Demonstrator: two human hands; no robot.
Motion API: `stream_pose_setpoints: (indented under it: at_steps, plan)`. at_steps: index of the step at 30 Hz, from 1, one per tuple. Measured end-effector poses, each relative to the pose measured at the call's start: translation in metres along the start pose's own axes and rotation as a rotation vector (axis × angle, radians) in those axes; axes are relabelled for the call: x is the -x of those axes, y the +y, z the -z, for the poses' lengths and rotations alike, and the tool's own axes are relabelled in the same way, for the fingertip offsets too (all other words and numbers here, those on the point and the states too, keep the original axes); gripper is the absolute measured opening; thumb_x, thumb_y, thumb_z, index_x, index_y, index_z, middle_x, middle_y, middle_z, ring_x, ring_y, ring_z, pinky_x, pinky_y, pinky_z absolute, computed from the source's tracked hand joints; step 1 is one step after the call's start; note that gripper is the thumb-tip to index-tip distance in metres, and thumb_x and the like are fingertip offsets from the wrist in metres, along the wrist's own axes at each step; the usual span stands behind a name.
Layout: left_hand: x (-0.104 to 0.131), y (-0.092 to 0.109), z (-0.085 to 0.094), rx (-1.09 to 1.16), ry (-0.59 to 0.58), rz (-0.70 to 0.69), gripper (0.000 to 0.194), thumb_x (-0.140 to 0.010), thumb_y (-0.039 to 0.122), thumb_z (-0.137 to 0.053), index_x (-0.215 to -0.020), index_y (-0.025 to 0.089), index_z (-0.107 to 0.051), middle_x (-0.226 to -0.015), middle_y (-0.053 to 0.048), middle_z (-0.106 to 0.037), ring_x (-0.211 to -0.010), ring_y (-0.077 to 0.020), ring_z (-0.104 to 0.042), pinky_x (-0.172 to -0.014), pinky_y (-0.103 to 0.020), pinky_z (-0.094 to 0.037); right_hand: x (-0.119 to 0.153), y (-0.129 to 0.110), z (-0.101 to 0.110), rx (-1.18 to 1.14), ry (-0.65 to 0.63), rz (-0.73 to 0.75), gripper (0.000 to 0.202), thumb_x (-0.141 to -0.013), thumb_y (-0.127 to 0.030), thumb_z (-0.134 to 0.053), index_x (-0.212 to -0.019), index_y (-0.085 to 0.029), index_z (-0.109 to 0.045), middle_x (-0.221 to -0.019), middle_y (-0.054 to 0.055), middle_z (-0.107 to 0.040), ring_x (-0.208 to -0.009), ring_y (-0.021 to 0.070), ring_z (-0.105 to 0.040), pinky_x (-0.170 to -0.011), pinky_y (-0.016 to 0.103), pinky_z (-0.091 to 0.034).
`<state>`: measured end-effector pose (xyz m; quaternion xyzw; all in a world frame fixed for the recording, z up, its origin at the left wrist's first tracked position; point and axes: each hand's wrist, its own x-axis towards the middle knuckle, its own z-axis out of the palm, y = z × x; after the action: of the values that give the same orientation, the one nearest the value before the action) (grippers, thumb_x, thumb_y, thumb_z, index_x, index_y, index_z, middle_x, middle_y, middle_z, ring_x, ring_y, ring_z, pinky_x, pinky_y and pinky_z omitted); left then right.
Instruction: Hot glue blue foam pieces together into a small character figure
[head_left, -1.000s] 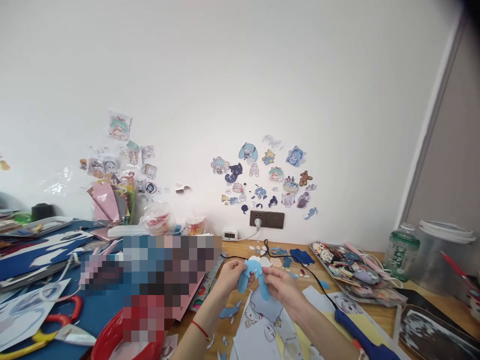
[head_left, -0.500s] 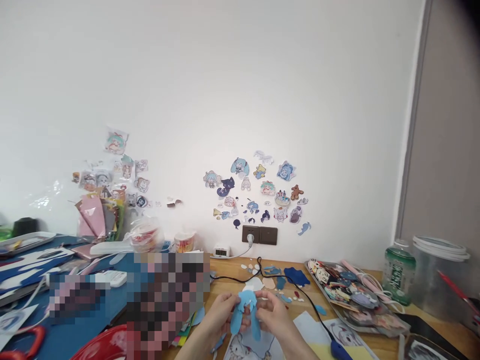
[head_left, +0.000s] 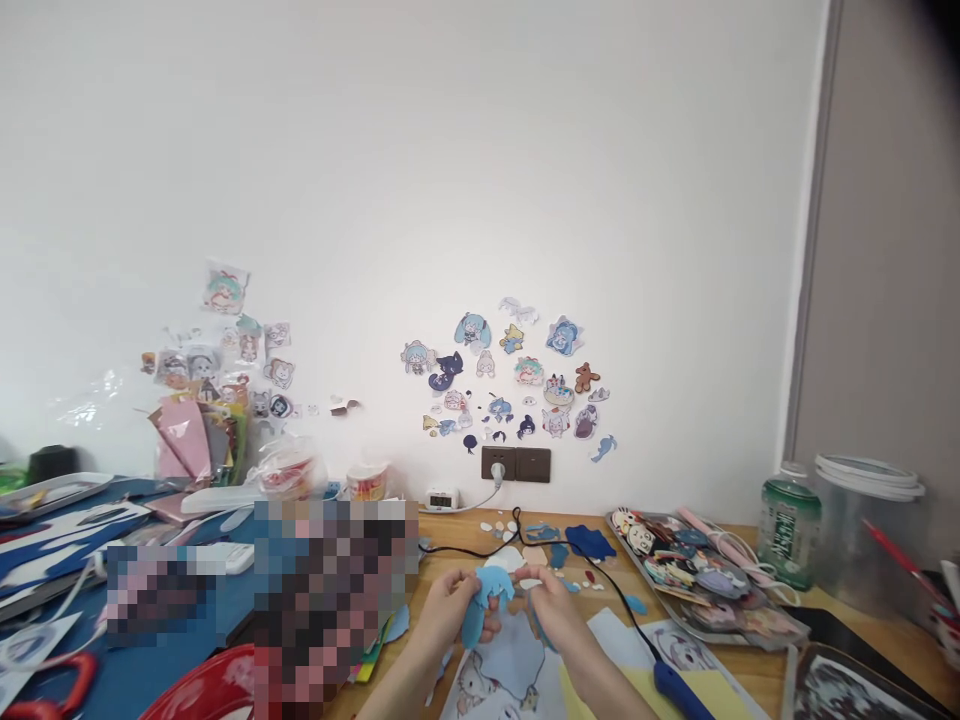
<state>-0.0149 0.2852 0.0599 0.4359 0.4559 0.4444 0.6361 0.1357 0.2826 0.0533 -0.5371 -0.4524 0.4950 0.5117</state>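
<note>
My left hand (head_left: 448, 607) pinches a light-blue cut-out piece (head_left: 491, 582), felt or paper, shaped like hair with a long strip hanging down. Close to its right edge is my right hand (head_left: 553, 612), fingers closed. A light-blue strip (head_left: 535, 622) shows at that palm, partly hidden by the hand; whether it still joins the main piece I cannot tell. Beneath both hands lies a printed sheet (head_left: 495, 668) with cartoon drawings. Behind them, small cut-out scraps in blue, white and beige are scattered around a dark-blue piece (head_left: 590, 543).
A black cord runs across the wooden desk to a blue-handled tool (head_left: 675, 690). To the right stand a tray of cartoon cut-outs (head_left: 780, 632), a green bottle (head_left: 790, 530) and a clear tub (head_left: 862, 550). At left are a red bowl (head_left: 202, 690) and red-handled scissors (head_left: 79, 685).
My right hand has turned and shifted slightly right, and the right-hand strip is now mostly behind it. The cut-out is slightly higher in view. The camera has shifted a little.
</note>
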Motion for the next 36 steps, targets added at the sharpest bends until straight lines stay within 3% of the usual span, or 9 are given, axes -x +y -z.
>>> stream_pose_setpoints:
  at_steps: [6, 11, 16, 20, 23, 28, 36]
  plan:
    - [0.002, 0.003, -0.001, -0.035, -0.016, -0.025, 0.031, -0.065, 0.04, -0.062, -0.073, 0.021, -0.039, -0.058, 0.005, -0.061, -0.048, -0.0166, -0.063, -0.051, -0.028, -0.047, 0.01, -0.025, 0.011, 0.006, -0.001, -0.025, 0.024, -0.056, -0.026, -0.039, -0.077, -0.022, -0.051, -0.049, -0.009, -0.031, -0.035, 0.0059, -0.017, -0.038, 0.019, -0.015]
    - [-0.002, 0.002, 0.001, -0.11, 0.002, -0.003, 0.021, -0.08, 0.033, -0.053, -0.071, 0.019, -0.042, -0.056, 0.006, -0.058, -0.046, -0.0115, -0.059, -0.051, -0.026, -0.047, 0.013, -0.03, 0.013, 0.163, -0.038, -0.016, 0.02, -0.071, -0.031, -0.036, -0.079, -0.02, -0.051, -0.052, -0.009, -0.023, -0.037, 0.0064, -0.017, -0.038, 0.018, -0.014]
    - [0.0, 0.001, 0.011, -0.271, -0.021, 0.043, 0.024, -0.088, 0.033, -0.048, -0.08, 0.012, -0.055, -0.063, 0.003, -0.057, -0.049, -0.0077, -0.054, -0.048, -0.022, -0.046, 0.011, -0.015, 0.015, 0.469, -0.135, -0.069, 0.015, -0.071, -0.016, -0.045, -0.082, -0.019, -0.054, -0.051, -0.008, -0.036, -0.038, 0.0067, -0.03, -0.039, 0.02, -0.022]
    - [-0.003, -0.005, 0.015, -0.404, -0.011, 0.051, 0.023, -0.087, 0.033, -0.049, -0.091, 0.012, -0.057, -0.077, 0.0, -0.06, -0.06, -0.0096, -0.057, -0.054, -0.024, -0.049, 0.013, -0.004, 0.021, 0.696, -0.223, -0.023, 0.022, -0.072, -0.008, -0.053, -0.09, -0.019, -0.058, -0.07, -0.003, -0.055, -0.06, 0.0111, -0.051, -0.056, 0.023, -0.039]
    - [-0.006, -0.01, 0.015, -0.496, -0.037, 0.05, 0.021, -0.087, 0.031, -0.05, -0.089, 0.012, -0.057, -0.077, 0.0, -0.059, -0.06, -0.0097, -0.057, -0.054, -0.024, -0.049, 0.013, -0.001, 0.026, 0.846, -0.286, -0.016, 0.018, -0.08, -0.015, -0.057, -0.098, -0.016, -0.058, -0.09, 0.003, -0.059, -0.078, 0.0147, -0.056, -0.069, 0.03, -0.046]
    - [-0.003, -0.01, 0.015, -0.612, -0.087, 0.045, 0.022, -0.086, 0.028, -0.052, -0.073, 0.011, -0.056, -0.062, 0.004, -0.053, -0.048, -0.0062, -0.049, -0.046, -0.02, -0.043, 0.011, -0.006, 0.034, 1.002, -0.399, -0.048, 0.021, -0.086, -0.025, -0.054, -0.105, -0.015, -0.056, -0.103, 0.006, -0.059, -0.086, 0.0168, -0.059, -0.074, 0.036, -0.05]
    - [0.005, -0.005, 0.012, -0.633, -0.148, 0.06, 0.023, -0.086, 0.027, -0.053, -0.07, 0.011, -0.056, -0.056, 0.006, -0.052, -0.042, -0.0047, -0.046, -0.042, -0.018, -0.04, 0.009, -0.014, 0.044, 1.022, -0.424, -0.053, 0.025, -0.085, -0.025, -0.055, -0.107, -0.015, -0.055, -0.098, 0.004, -0.06, -0.081, 0.0162, -0.06, -0.072, 0.036, -0.05]
